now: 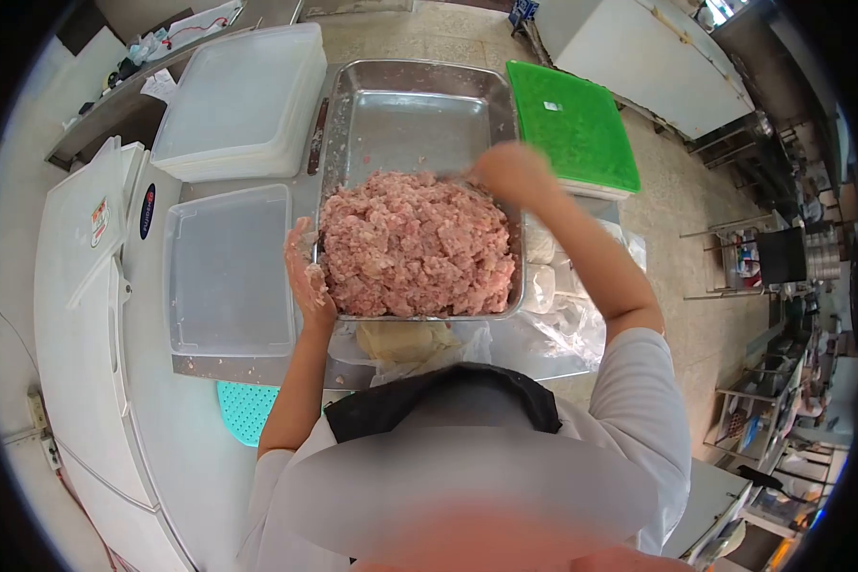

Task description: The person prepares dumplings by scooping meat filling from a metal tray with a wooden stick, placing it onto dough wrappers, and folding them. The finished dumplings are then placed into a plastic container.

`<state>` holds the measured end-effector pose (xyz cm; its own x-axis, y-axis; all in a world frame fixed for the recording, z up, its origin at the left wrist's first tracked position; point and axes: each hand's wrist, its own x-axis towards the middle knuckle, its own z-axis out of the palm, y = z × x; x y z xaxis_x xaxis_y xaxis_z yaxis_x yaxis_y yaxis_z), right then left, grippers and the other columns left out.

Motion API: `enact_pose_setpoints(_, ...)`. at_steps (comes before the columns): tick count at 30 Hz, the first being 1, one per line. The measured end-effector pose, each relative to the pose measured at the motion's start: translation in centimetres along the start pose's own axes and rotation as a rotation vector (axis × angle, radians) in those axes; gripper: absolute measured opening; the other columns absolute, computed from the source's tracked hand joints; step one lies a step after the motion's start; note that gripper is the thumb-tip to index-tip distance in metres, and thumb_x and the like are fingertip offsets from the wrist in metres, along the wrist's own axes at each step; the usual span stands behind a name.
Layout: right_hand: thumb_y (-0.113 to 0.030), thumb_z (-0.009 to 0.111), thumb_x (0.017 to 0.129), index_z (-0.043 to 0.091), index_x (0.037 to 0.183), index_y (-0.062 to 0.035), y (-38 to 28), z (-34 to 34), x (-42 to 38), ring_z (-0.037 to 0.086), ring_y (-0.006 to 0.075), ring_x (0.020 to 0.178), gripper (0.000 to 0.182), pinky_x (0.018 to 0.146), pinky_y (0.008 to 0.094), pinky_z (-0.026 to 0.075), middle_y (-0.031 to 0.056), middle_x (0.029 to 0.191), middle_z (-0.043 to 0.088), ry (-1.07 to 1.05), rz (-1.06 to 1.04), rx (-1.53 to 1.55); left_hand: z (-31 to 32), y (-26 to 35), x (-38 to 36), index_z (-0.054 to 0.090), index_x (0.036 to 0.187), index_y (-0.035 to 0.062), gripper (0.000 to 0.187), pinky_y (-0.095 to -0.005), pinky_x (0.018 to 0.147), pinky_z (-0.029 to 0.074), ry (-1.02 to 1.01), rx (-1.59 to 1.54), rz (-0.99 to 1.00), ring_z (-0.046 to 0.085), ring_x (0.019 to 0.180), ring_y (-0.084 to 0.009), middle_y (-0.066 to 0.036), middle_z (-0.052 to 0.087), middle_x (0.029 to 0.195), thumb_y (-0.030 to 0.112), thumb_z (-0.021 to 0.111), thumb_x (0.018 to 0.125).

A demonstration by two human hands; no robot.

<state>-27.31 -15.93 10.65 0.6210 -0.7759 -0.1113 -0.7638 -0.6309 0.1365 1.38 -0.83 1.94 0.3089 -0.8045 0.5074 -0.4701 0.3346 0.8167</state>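
One meat mound (415, 250) lay between my left hand (309, 275) and right hand (511, 175).
Left was spread; right, farther, blurred: I couldn't tell.

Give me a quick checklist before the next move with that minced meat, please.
1. Minced meat inside the metal tray: ok, heaped at the near end.
2. Room left in the tray: ok, the far end is mostly bare.
3. Left grip firm on the tray's left edge: cannot tell.
4. Left grip clean: not ok, minced meat clings to it.
5. Right grip holding something: cannot tell, it is blurred.
6. Green lid out of the tray: ok, beside it on the right.
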Motion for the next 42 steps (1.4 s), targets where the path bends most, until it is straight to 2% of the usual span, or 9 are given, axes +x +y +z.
enact_pose_setpoints(4,-0.014,0.058,0.075,0.069,0.066,-0.0062,0.3,-0.7,-2.0,0.067,0.0299,0.066,0.017,0.055,0.0415,0.052,0.0144,0.068,0.066,0.252,-0.173,0.000,0.2,-0.1,0.1,0.042,0.135,-0.0027,0.080,-0.0453,0.108,0.028,0.019,0.004,0.001,0.042,0.127,-0.0343,-0.020,0.048,0.132,0.064,0.028,0.093)
enact_pose_setpoints(9,-0.013,0.060,0.074,0.069,0.065,-0.0084,4.5,-0.3,-3.1,0.067,0.0296,0.068,0.014,0.058,0.0416,0.053,0.0135,0.069,0.067,0.109,0.130,-0.143,0.5,0.2,0.0,0.043,0.134,-0.0026,0.078,-0.0449,0.106,0.030,0.008,-0.016,0.018,0.046,0.123,-0.0331,-0.020,0.050,0.130,0.062,0.029,0.094)
enact_pose_setpoints(12,-0.014,0.060,0.077,0.070,0.067,-0.0082,1.9,1.1,-4.4,0.067,0.0284,0.066,0.015,0.056,0.0406,0.053,0.0123,0.068,0.067,0.143,-0.180,-0.052,0.4,0.6,0.2,0.044,0.134,-0.0023,0.076,-0.0446,0.106,0.031,0.001,0.013,0.007,0.047,0.122,-0.0329,-0.020,0.051,0.128,0.061,0.029,0.094)
enact_pose_setpoints(19,-0.015,0.060,0.076,0.070,0.070,-0.0067,5.0,3.9,1.8,0.069,0.0289,0.071,0.014,0.060,0.0402,0.055,0.0127,0.073,0.068,0.277,0.071,-0.023,0.4,-0.3,0.1,0.046,0.132,-0.0022,0.073,-0.0439,0.106,0.031,0.020,-0.003,-0.002,0.048,0.121,-0.0325,-0.019,0.051,0.129,0.059,0.028,0.096)
enact_pose_setpoints(22,-0.018,0.055,0.082,0.069,0.079,-0.0050,1.8,3.1,2.3,0.068,0.0318,0.076,0.019,0.063,0.0428,0.055,0.0137,0.081,0.069,0.084,-0.244,0.194,0.3,0.0,0.1,0.046,0.132,-0.0023,0.073,-0.0436,0.106,0.031,0.020,0.023,-0.037,0.048,0.121,-0.0327,-0.019,0.052,0.128,0.058,0.029,0.095)
enact_pose_setpoints(30,-0.013,0.058,0.079,0.072,0.078,-0.0071,0.5,2.6,10.8,0.069,0.0302,0.079,0.015,0.062,0.0404,0.055,0.0143,0.083,0.070,0.160,0.039,-0.011,0.0,-0.5,0.1,0.046,0.132,-0.0020,0.073,-0.0404,0.104,0.035,-0.039,-0.051,-0.033,0.049,0.120,-0.0286,-0.018,0.051,0.128,0.060,0.029,0.096)
enact_pose_setpoints(33,-0.015,0.056,0.081,0.072,0.079,-0.0074,-3.7,1.1,8.8,0.069,0.0306,0.079,0.018,0.062,0.0401,0.055,0.0145,0.082,0.070,0.014,-0.199,0.014,-0.2,-0.7,0.1,0.047,0.132,-0.0013,0.072,-0.0427,0.107,0.030,-0.062,-0.082,-0.053,0.045,0.124,-0.0323,-0.018,0.050,0.131,0.058,0.029,0.096)
enact_pose_setpoints(39,-0.020,0.053,0.084,0.071,0.076,-0.0100,-0.8,-4.8,6.4,0.068,0.0335,0.075,0.021,0.066,0.0450,0.054,0.0153,0.079,0.068,-0.030,0.070,-0.089,-0.1,-2.3,-1.2,0.046,0.132,-0.0006,0.060,-0.0457,0.109,0.027,-0.066,0.000,-0.057,0.040,0.128,-0.0381,-0.019,0.049,0.134,0.047,0.029,0.100)
enact_pose_setpoints(42,-0.019,0.055,0.081,0.072,0.075,-0.0080,-3.2,-2.2,3.8,0.068,0.0314,0.070,0.021,0.059,0.0422,0.054,0.0137,0.075,0.069,-0.120,-0.102,-0.229,-0.4,-2.0,-0.4,0.046,0.132,-0.0011,0.056,-0.0454,0.109,0.026,-0.083,-0.048,-0.047,0.039,0.129,-0.0380,-0.019,0.048,0.135,0.043,0.030,0.101)
